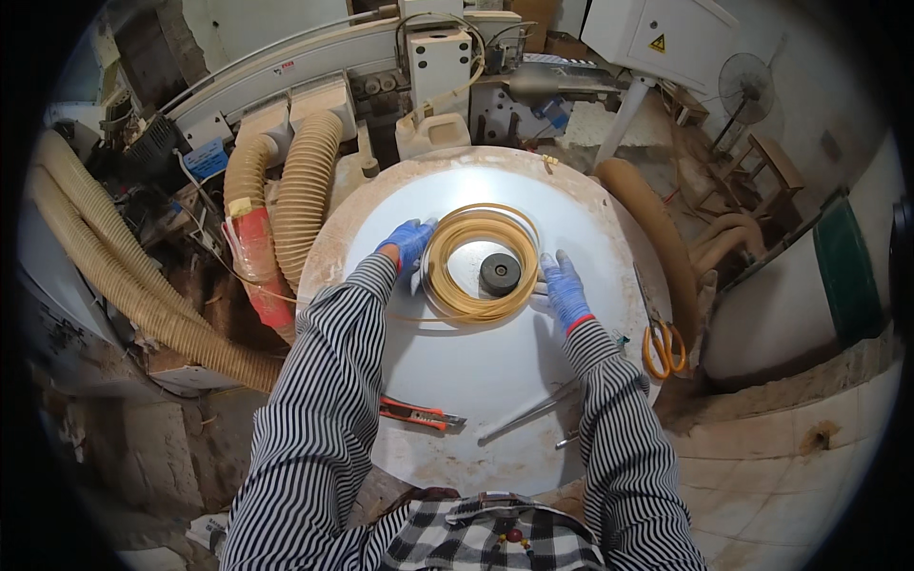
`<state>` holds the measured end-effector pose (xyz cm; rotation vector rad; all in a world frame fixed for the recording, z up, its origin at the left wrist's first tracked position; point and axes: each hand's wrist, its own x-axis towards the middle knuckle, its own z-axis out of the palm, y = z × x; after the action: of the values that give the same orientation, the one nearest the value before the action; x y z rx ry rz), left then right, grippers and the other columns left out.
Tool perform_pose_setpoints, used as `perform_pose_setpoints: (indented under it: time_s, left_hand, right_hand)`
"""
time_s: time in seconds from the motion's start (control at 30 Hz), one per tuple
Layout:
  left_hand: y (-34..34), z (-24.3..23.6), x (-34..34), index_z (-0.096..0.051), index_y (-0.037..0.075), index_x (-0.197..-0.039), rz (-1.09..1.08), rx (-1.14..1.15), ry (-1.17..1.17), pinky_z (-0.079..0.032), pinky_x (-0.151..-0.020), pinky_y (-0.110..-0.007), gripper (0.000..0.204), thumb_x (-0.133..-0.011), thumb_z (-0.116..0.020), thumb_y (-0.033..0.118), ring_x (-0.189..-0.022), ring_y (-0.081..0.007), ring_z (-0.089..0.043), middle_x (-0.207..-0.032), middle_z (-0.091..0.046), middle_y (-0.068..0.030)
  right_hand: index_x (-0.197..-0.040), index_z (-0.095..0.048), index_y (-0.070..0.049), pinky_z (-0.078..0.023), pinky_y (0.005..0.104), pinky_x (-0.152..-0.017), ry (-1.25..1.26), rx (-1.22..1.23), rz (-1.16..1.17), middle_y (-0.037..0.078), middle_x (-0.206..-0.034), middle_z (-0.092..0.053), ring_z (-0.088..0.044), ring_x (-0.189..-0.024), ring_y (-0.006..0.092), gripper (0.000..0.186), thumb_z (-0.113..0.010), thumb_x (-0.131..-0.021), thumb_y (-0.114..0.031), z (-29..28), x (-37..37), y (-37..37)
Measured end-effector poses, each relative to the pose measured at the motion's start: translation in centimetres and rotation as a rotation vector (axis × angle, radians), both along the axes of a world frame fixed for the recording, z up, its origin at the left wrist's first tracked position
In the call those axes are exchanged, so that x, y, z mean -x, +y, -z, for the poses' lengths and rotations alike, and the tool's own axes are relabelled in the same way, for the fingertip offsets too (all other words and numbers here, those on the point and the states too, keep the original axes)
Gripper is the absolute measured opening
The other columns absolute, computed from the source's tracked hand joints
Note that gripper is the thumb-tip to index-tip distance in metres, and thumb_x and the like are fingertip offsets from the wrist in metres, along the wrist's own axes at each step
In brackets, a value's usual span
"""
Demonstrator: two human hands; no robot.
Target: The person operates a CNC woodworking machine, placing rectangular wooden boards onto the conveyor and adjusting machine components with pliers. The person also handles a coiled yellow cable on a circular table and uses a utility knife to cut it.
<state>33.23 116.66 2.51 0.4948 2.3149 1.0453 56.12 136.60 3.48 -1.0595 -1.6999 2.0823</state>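
A coil of tan edge banding (481, 262) lies flat on the round white table (495, 381), a little beyond the table's middle, wound loosely around a dark round hub (500, 273) that sits inside the ring toward its right side. The coil is a near-circular ring, slightly wider left to right, and one loose strand trails from its lower left edge along the tabletop. The left hand (407, 243), in a blue glove, rests against the coil's left rim with fingers loosely spread and curved over the band, not clenched. The right hand (564, 288), gloved the same, lies open and flat with fingers extended, pressed against the coil's right rim. Nearer the person, an orange utility knife (419, 413) lies on the table beside the left sleeve, metal tongs (528, 414) lie near the right sleeve, and orange-handled scissors (664, 344) rest at the table's right edge. Ribbed tan dust hoses (305, 186) curve beyond the table's left side.
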Motion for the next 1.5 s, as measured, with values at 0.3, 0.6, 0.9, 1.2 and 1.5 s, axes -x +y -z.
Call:
perform_pose_setpoints:
  time_s: [0.3,0.6,0.9,1.2,1.5]
  left_hand:
    - [3.9,-3.0,0.8,-0.048,-0.001,-0.129,0.185,0.010,0.034,-0.033,-0.104,-0.035,0.060,-0.096,-0.035,0.047,-0.120,-0.0297,-0.049,-0.130,-0.053,-0.0175]
    - [1.1,-9.4,-3.4,-0.046,0.001,-0.133,-0.036,-0.325,0.485,-0.034,-0.105,-0.032,0.054,-0.095,-0.045,0.040,-0.124,-0.0288,-0.047,-0.135,-0.049,-0.0179]
    - [-3.9,-14.7,-23.8,-0.051,-0.001,-0.126,0.052,-0.584,0.399,-0.039,-0.100,-0.029,0.035,-0.095,-0.049,0.012,-0.116,-0.0182,-0.051,-0.124,-0.055,-0.0134]
    - [7.1,-11.1,-44.4,-0.060,0.004,-0.117,0.078,-0.372,0.255,-0.044,-0.092,-0.034,0.033,-0.084,-0.065,0.008,-0.107,-0.0213,-0.057,-0.110,-0.063,-0.0121]
    - [7.3,-4.0,-30.9,-0.048,0.014,-0.131,-0.243,0.766,0.808,-0.020,-0.107,-0.052,0.055,-0.083,-0.060,0.039,-0.128,-0.0318,-0.039,-0.126,-0.054,-0.0113]
  right_hand:
    - [-0.099,-0.039,-0.016,-0.039,0.0203,-0.050,0.118,0.628,0.139,-0.004,-0.067,-0.036,-0.037,-0.054,0.0062,0.006,-0.042,-0.099,-0.022,-4.3,-4.8,-7.0]
    - [-0.111,-0.051,-0.001,-0.049,0.0261,-0.072,0.178,0.239,0.032,0.005,-0.093,-0.054,-0.054,-0.079,0.0105,0.037,-0.055,-0.093,-0.033,-4.8,-18.2,-1.2]
    - [-0.123,-0.048,0.008,-0.052,0.0333,-0.077,0.032,0.027,-0.076,0.017,-0.104,-0.061,-0.061,-0.086,0.0195,0.055,-0.057,-0.092,-0.036,-5.7,-36.1,1.9]
    - [-0.119,-0.054,0.005,-0.054,0.0329,-0.077,0.071,0.097,0.047,0.018,-0.101,-0.064,-0.065,-0.083,0.0215,0.039,-0.054,-0.093,-0.024,-2.0,-48.6,15.7]
    - [-0.118,-0.054,0.008,-0.053,0.0330,-0.076,0.138,0.024,-0.134,0.019,-0.099,-0.063,-0.062,-0.083,0.0213,0.038,-0.055,-0.093,-0.021,-3.7,-41.9,29.5]
